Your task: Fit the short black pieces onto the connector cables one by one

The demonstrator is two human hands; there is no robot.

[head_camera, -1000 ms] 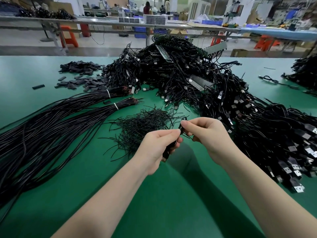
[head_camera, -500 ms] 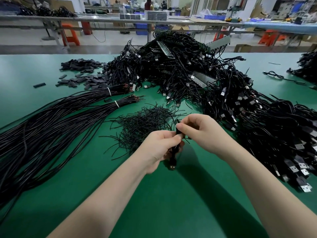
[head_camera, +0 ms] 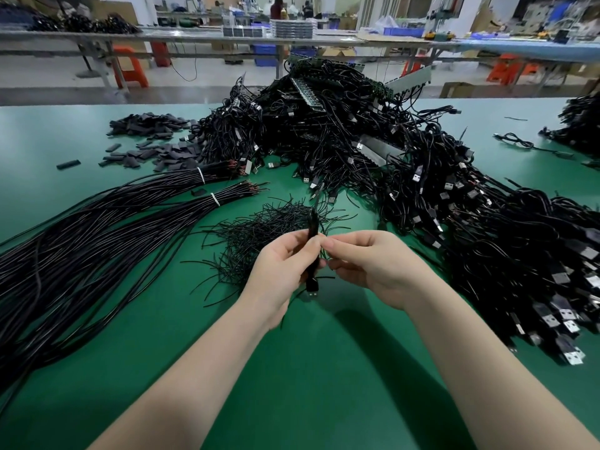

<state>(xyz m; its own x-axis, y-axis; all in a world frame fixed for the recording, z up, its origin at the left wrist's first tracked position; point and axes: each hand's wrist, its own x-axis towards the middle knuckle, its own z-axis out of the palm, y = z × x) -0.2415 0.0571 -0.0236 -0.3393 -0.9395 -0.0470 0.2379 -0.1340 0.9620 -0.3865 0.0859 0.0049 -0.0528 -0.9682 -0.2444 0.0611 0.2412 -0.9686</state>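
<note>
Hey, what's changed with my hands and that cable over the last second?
The cable turned upright in the left hand: its plug end, tucked under the hand a second ago, now hangs below it, and the other end sticks up above the fingers. The right hand stayed pinching at the cable beside the left thumb. The wire bundles, the loose strands and the cable heap lie as before.

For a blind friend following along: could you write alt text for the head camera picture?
Two bare hands meet over a green table: the left hand grips a black connector cable upright, plug downward, and the right hand pinches beside it. Heaps of black cables surround them.
</note>
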